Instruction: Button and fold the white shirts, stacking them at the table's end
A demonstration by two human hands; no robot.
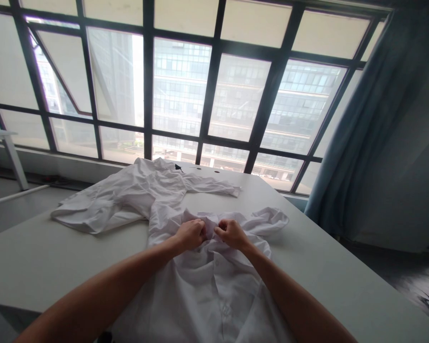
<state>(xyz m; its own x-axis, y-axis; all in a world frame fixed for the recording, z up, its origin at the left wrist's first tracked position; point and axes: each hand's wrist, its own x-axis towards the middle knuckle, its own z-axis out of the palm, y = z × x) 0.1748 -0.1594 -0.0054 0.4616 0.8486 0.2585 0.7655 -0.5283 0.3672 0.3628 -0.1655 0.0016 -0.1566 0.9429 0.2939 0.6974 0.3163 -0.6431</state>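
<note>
While each grip (192, 233) (232, 233) pinches it, the shirt (196, 281) lies beneath.

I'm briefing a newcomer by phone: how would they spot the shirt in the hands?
Face the big dark-framed window; the white table stands before it. The white shirt lies on the table's near part, its button strip facing up. Unlike the rumpled white cloth beyond it, this one has the left hand and right hand holding it.
</note>
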